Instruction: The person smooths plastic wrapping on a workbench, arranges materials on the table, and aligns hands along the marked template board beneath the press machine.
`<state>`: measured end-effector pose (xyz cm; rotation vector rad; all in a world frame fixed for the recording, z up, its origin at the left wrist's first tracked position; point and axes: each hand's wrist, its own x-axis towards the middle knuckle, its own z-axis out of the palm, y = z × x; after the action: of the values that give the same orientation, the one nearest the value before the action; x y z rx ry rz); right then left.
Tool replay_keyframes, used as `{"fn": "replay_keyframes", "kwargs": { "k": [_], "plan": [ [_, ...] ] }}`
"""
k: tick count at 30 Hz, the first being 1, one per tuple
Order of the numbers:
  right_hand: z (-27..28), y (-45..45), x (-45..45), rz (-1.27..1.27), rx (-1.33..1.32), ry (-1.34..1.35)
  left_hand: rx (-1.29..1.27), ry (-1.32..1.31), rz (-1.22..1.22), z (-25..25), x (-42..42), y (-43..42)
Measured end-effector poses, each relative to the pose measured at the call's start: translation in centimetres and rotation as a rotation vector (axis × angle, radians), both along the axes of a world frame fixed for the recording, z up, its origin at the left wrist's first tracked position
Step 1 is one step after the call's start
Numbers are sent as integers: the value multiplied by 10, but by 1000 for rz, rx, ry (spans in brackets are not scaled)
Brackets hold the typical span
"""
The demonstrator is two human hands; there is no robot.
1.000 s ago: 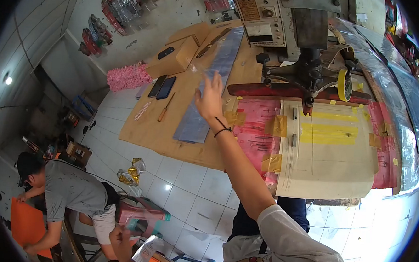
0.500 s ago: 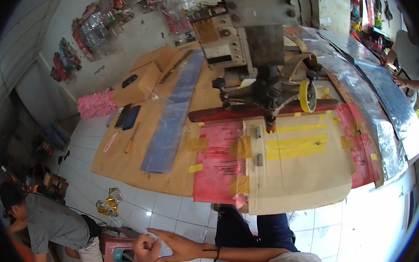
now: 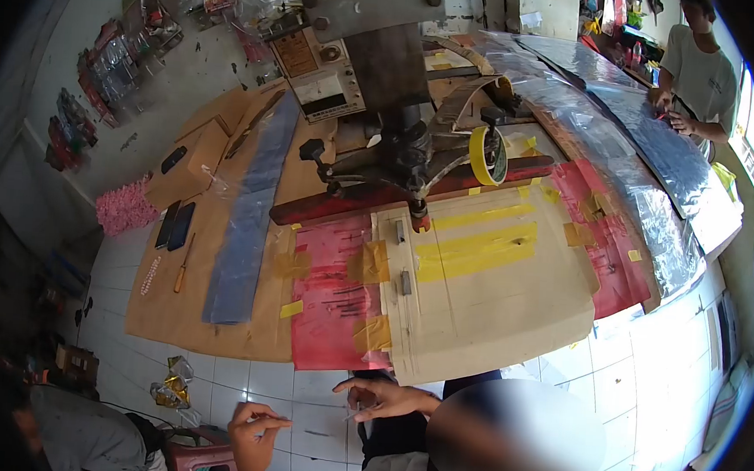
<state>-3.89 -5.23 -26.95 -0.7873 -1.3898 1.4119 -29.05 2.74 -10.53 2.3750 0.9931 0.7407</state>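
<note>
My left hand (image 3: pixel 254 435) is raised at the bottom, its fingers and thumb brought together in a pinch. Whatever sits between those fingertips, if anything, is too small to make out. To its right, nearer the table edge, my right hand (image 3: pixel 384 398) has thumb and fingers curled together around what looks like a small clear plastic piece (image 3: pixel 353 414). A gap separates the two hands. Above them lies a tan board (image 3: pixel 493 320) with yellow tape strips, flanked by red sheets (image 3: pixel 330 289) taped to the worktable (image 3: pixel 206 342).
A press machine (image 3: pixel 396 73) with a yellow-rimmed wheel (image 3: pixel 487 156) overhangs the board. Blue plastic film (image 3: pixel 244 227), a screwdriver (image 3: pixel 184 267) and phones lie on the left. One person (image 3: pixel 702 78) works at the far right; another bends near a red stool (image 3: pixel 204 458).
My hands were together around a clear piece and have now come apart, the right one moving right and up. The view has shifted, showing more of the co-worker on the right.
</note>
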Motion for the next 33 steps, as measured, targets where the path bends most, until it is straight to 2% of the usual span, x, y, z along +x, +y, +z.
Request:
{"fn": "replay_keyframes", "kwargs": {
  "k": [1, 3, 4, 6, 10, 12, 15, 16, 18, 21, 23, 24, 25, 27, 28, 33],
  "plan": [
    [-8, -2, 3, 53, -9, 28, 55, -56, -28, -2, 5, 1],
    [-8, -15, 6, 193, -35, 376, 156, -176, -70, -14, 17, 4],
    [0, -19, 9, 266, -48, 543, 69, -235, -139, -18, 23, 5],
    [5, -23, 1, 188, -34, 515, -185, -532, -207, -29, 51, -5],
    [15, -31, -4, 53, -30, 518, -233, -882, -425, -24, 108, -15],
    [48, -42, -6, -82, 27, 585, -445, -940, -259, -8, 126, -27],
    [87, -63, -10, -345, 1, 541, -1112, -1164, -708, 3, 133, -40],
    [95, -70, -10, -426, 6, 475, -1011, -944, -877, -9, 128, -33],
    [107, -81, -8, -600, 27, 340, -853, -819, -1008, -21, 122, -29],
    [135, -91, 2, -774, -26, 332, -972, -783, -998, -23, 123, -41],
    [141, -93, 13, -912, 41, 205, -971, -678, -815, -32, 117, -52],
    [149, -92, 20, -997, 21, 207, -1003, -382, -751, -36, 104, -47],
    [161, -90, 29, -1080, 1, 211, -891, -399, -780, -24, 118, -55],
    [176, -86, 52, -1142, 11, 229, -848, 72, -730, -26, 123, -60],
    [189, -83, 60, -1209, 35, 204, -766, -195, -816, -28, 134, -73],
    [228, -79, 114, -1404, 180, 87, -715, 32, -827, -65, 147, -89]
  ]
}}
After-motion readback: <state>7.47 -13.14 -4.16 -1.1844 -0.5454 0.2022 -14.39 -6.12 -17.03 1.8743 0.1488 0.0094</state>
